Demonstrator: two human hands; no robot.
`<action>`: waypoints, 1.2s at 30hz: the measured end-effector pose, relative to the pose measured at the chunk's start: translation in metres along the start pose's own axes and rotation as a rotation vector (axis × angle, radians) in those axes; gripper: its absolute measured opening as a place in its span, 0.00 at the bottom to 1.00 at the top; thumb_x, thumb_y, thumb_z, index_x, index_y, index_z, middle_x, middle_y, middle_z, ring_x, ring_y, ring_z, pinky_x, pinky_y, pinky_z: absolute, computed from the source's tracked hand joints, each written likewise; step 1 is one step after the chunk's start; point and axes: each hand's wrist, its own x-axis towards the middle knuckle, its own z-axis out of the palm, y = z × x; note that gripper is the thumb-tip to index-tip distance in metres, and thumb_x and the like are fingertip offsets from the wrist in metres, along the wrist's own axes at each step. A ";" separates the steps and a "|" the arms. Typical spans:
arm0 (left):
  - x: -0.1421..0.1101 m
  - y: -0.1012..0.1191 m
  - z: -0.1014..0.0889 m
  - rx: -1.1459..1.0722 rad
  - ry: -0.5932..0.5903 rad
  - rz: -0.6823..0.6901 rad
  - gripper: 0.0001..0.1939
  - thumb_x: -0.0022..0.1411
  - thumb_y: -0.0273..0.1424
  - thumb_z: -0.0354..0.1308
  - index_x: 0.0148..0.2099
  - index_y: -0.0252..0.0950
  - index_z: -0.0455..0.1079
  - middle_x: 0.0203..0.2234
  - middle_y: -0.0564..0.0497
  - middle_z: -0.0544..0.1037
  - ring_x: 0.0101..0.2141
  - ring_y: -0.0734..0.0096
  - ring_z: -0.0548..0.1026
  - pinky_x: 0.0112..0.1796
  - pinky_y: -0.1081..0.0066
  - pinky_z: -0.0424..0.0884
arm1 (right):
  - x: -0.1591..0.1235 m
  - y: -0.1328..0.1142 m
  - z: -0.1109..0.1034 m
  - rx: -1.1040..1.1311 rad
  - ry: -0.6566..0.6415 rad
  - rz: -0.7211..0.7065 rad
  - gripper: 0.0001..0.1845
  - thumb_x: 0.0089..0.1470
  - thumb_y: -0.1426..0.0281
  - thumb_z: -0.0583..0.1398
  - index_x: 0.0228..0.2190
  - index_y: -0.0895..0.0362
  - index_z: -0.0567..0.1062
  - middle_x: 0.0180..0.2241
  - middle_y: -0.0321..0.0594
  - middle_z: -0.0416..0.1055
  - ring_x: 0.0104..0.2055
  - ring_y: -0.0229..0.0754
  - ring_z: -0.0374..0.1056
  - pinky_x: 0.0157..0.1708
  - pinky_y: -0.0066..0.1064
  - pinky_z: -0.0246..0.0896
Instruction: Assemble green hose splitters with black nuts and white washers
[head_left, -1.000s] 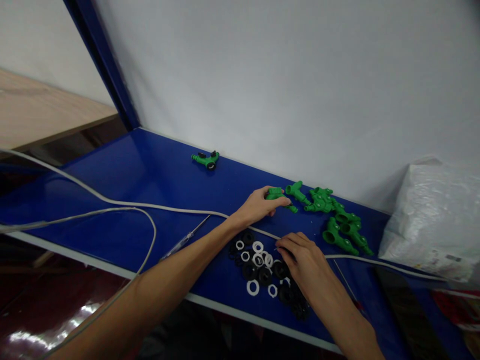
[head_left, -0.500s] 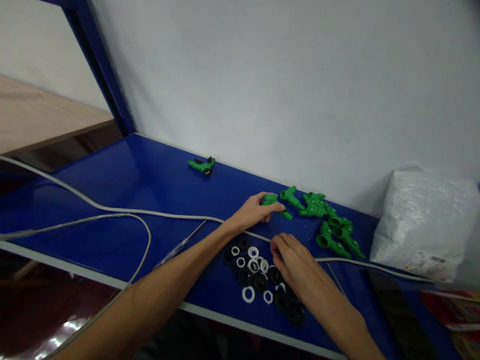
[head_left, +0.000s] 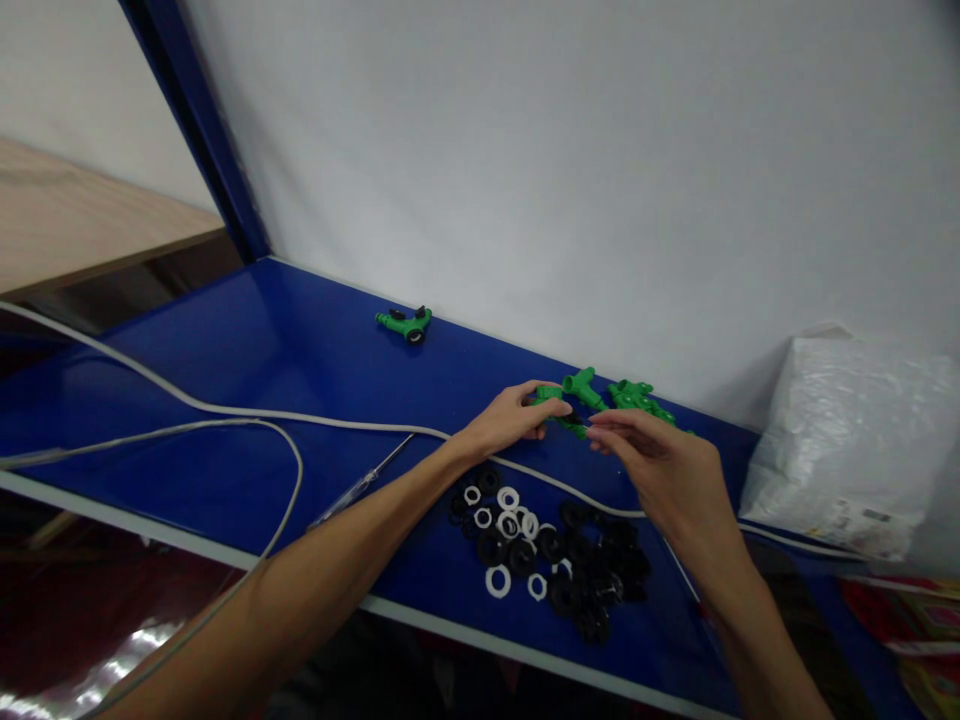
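Note:
My left hand is closed around a green plastic hose splitter with a black part on it, held just above the blue table. Close by on the right, my right hand has its fingertips pinched together at the splitter's end; whatever small thing they hold is too unclear to name. Below both hands lies a pile of black rings and caps mixed with white rings. More green splitter bodies sit behind my right hand, partly hidden by it.
A green splitter with black knobs lies near the wall. A pale cable crosses the blue table. A screwdriver lies by my left forearm. At the right stands a plastic-wrapped package.
My right hand has moved up and to the right from beside the black parts, reaching the splitter's end. My left hand still holds the splitter in nearly the same place.

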 end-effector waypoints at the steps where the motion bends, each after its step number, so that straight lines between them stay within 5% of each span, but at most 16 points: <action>1: 0.000 0.000 0.000 0.005 -0.002 0.001 0.30 0.61 0.39 0.65 0.62 0.32 0.69 0.29 0.54 0.72 0.27 0.77 0.68 0.34 0.72 0.66 | 0.002 0.001 0.002 0.034 0.015 0.023 0.11 0.52 0.59 0.66 0.31 0.53 0.82 0.28 0.39 0.81 0.28 0.45 0.77 0.34 0.37 0.74; 26: 0.006 -0.013 -0.002 0.237 0.017 0.114 0.31 0.60 0.44 0.63 0.62 0.35 0.70 0.23 0.54 0.73 0.30 0.68 0.72 0.38 0.66 0.68 | 0.013 0.009 0.015 -0.125 0.005 -0.015 0.24 0.51 0.45 0.64 0.25 0.52 0.82 0.26 0.41 0.80 0.25 0.46 0.75 0.30 0.37 0.70; 36: 0.006 -0.012 -0.002 0.245 0.032 0.103 0.30 0.59 0.43 0.63 0.61 0.35 0.71 0.23 0.54 0.73 0.29 0.68 0.72 0.37 0.67 0.68 | 0.013 0.007 0.018 0.033 -0.001 0.134 0.25 0.43 0.44 0.68 0.24 0.55 0.81 0.21 0.41 0.77 0.23 0.44 0.72 0.27 0.35 0.67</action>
